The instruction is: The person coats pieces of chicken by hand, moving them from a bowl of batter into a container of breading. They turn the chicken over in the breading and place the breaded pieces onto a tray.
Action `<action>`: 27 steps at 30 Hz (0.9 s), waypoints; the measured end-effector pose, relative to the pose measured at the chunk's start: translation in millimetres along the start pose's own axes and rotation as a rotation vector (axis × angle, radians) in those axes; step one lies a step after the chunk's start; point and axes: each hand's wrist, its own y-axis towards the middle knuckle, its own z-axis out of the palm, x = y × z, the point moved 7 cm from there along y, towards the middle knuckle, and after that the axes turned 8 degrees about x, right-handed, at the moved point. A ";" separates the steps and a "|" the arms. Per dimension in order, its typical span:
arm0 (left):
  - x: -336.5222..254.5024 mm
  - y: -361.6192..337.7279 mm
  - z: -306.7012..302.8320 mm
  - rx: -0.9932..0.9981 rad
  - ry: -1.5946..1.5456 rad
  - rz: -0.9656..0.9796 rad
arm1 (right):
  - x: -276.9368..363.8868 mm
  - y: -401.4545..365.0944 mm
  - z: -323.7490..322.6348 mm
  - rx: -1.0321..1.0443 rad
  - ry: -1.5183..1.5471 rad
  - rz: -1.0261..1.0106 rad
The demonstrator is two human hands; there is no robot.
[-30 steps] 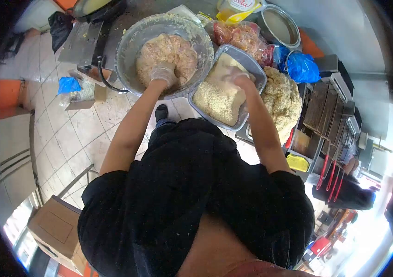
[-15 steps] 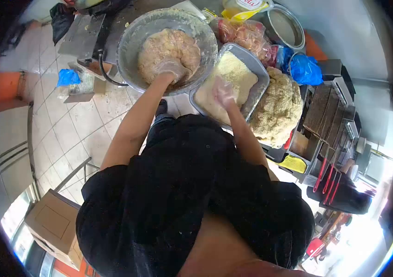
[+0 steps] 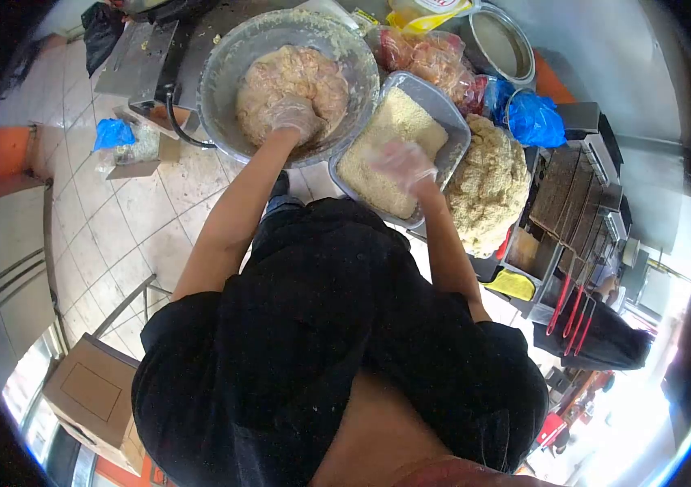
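Observation:
My left hand [image 3: 297,118], in a clear plastic glove, is in a big metal bowl [image 3: 214,89]. It presses into a wet, pinkish-beige mass [image 3: 301,73] that looks like battered raw meat; its fingers are hidden there. Over a grey rectangular tub [image 3: 453,146] of pale yellow crumbs [image 3: 386,130] hovers my right hand [image 3: 404,165], also gloved. Motion smears its fingers, and nothing held in them can be made out. To the right of the tub lies a large heap of crumb-coated pieces [image 3: 488,187].
Behind the tub are plastic bags of reddish contents [image 3: 427,61], a round metal pot [image 3: 504,49] and a blue bag [image 3: 536,120]. Red-handled tools [image 3: 573,321] hang at the right. A cardboard box [image 3: 94,385] stands at lower left; a smaller box [image 3: 146,154] is on the floor.
My right hand has shifted slightly right above the crumbs, and its fingers are more blurred. The crumb surface looks more evenly exposed. My left hand stays in the bowl.

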 end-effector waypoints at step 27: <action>7.9 8.3 9.9 -0.118 0.050 -0.018 | 1.4 40.2 -60.7 -0.312 -0.276 0.157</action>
